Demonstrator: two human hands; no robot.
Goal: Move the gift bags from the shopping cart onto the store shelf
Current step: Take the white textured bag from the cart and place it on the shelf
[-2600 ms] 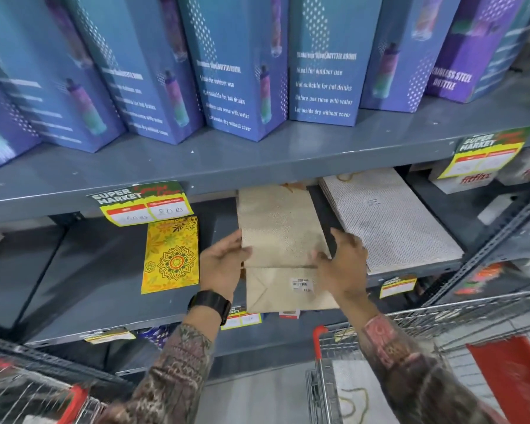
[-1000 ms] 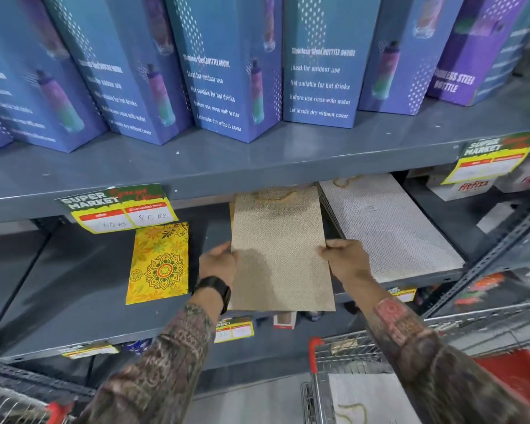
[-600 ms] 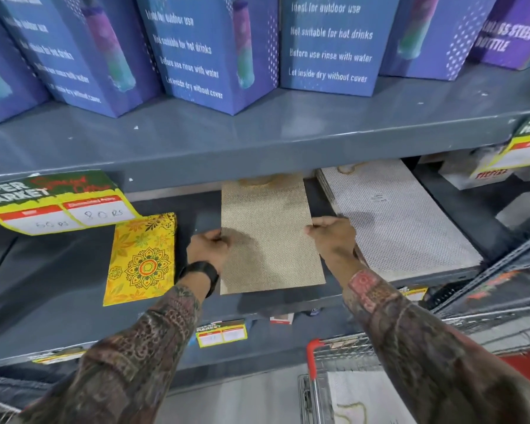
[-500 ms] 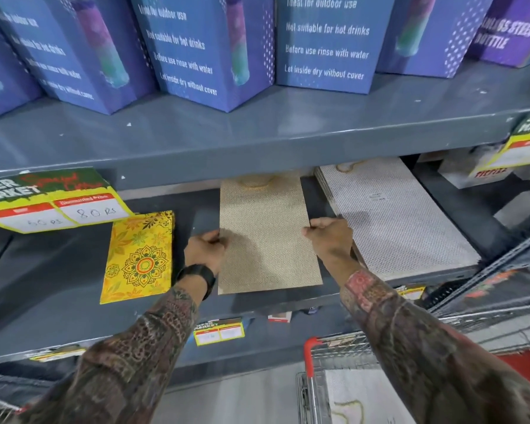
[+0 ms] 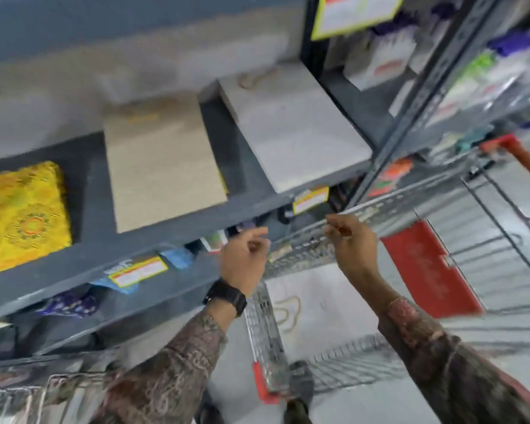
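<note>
Shop — price-tagged shelf [image 5: 178, 231], cart [image 5: 266, 341]

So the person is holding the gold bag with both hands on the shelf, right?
Not quite. In the head view both hands, left hand and right hand, are empty, off the shelf. The gold bag lies there by itself.

Grey metal shelving [image 5: 178, 215] fills the left, yellow price tags [image 5: 311, 198] on its edges. Pale grey floor [image 5: 343, 405] lies below.
</note>
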